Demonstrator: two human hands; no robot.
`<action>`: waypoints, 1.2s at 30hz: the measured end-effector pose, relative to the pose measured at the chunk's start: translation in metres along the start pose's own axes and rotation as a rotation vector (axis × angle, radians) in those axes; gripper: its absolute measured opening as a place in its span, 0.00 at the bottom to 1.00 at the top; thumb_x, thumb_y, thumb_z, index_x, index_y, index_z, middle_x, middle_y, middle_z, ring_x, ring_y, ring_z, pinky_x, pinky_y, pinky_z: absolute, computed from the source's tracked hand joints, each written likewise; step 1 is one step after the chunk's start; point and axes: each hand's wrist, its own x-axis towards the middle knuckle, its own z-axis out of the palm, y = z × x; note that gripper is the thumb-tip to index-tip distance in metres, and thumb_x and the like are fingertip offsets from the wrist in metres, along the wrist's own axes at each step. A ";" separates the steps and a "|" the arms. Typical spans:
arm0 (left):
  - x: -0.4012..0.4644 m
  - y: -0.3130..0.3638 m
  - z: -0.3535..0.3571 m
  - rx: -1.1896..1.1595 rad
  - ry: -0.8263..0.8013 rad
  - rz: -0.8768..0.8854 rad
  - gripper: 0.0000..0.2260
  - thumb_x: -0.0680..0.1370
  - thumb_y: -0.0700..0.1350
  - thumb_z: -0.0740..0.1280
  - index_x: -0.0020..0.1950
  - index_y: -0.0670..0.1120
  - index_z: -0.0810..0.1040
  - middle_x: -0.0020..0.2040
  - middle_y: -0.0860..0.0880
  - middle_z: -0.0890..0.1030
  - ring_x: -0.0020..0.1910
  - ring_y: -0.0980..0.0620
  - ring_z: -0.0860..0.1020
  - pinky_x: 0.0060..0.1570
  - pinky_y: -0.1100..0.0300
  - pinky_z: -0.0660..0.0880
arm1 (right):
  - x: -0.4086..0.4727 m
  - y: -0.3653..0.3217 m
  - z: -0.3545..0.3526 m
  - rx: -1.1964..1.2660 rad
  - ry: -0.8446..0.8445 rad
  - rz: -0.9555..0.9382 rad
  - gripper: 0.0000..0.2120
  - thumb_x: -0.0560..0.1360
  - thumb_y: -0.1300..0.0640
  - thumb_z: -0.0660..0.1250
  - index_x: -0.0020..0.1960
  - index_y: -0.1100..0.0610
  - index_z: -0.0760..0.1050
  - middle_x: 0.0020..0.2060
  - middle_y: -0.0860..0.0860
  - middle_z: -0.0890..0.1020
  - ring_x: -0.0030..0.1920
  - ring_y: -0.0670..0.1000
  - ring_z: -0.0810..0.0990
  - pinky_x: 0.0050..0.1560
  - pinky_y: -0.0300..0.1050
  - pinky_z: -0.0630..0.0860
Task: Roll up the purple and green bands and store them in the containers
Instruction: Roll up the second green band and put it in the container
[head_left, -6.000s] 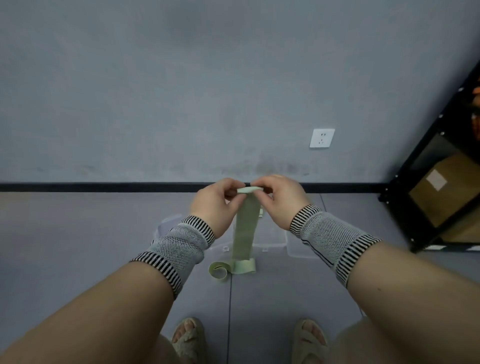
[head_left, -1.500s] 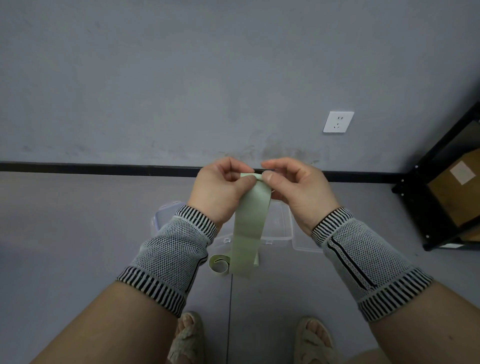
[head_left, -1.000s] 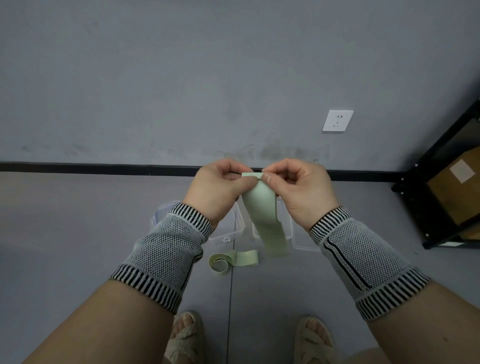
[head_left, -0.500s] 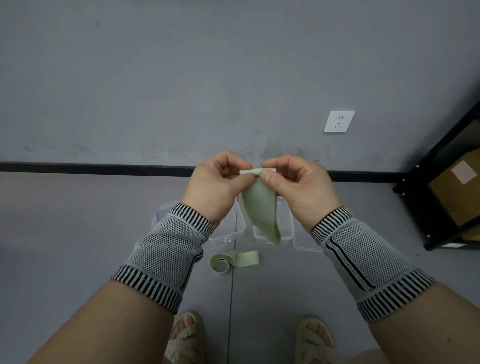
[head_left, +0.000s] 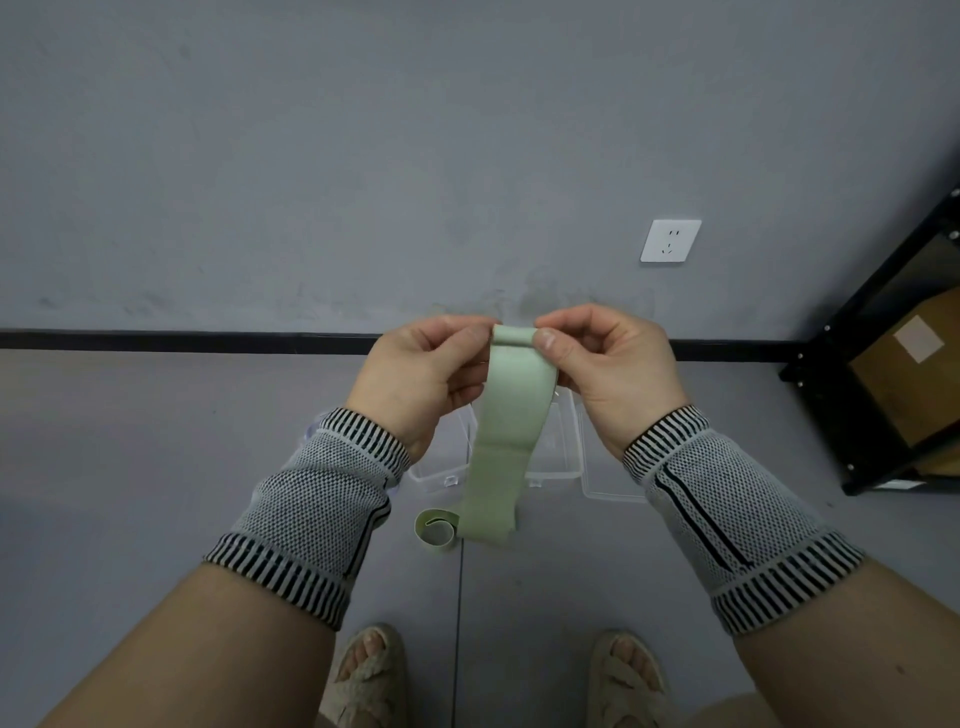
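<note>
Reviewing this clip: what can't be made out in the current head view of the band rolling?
- Clear containers: partly hidden behind the green band and both wrists; contents and number unclear.
- Purple band: not visible anywhere.
- Rolled top of the band: its turns are covered by the left hand and right hand.
- Curled green piece on the floor: the hanging band overlaps it, so whether it joins is unclear.
- Black shelf: cut by the right edge.

The band (head_left: 506, 431) hangs at the centre of the view, its top end between the left hand (head_left: 421, 379) at nine o'clock and the right hand (head_left: 608, 374) at three o'clock. Behind it, the containers (head_left: 563, 457) stand on the floor (head_left: 130, 441). A curled band end (head_left: 436, 527) lies at seven o'clock. The wall socket (head_left: 670, 240) sits at one o'clock, the shelf rack (head_left: 883, 374) at three o'clock, and both feet at six.
</note>
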 end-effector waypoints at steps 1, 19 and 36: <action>-0.001 0.001 0.000 -0.001 0.000 -0.002 0.04 0.77 0.40 0.67 0.46 0.44 0.82 0.43 0.41 0.79 0.41 0.47 0.76 0.46 0.56 0.76 | 0.000 0.000 0.000 -0.012 -0.003 -0.003 0.06 0.72 0.66 0.70 0.41 0.56 0.80 0.33 0.52 0.81 0.36 0.48 0.80 0.45 0.48 0.80; -0.002 -0.005 0.011 0.107 0.122 0.141 0.03 0.75 0.38 0.69 0.43 0.44 0.81 0.36 0.45 0.81 0.37 0.51 0.78 0.43 0.57 0.77 | 0.001 0.005 0.006 -0.088 0.075 -0.041 0.07 0.71 0.64 0.72 0.39 0.53 0.79 0.37 0.58 0.83 0.40 0.58 0.82 0.47 0.56 0.81; 0.000 -0.011 0.002 0.503 0.032 0.240 0.08 0.76 0.39 0.67 0.43 0.53 0.79 0.40 0.44 0.84 0.44 0.47 0.82 0.53 0.51 0.78 | 0.005 0.004 0.000 0.140 0.021 0.171 0.09 0.72 0.68 0.69 0.35 0.58 0.74 0.30 0.54 0.78 0.33 0.51 0.76 0.36 0.44 0.74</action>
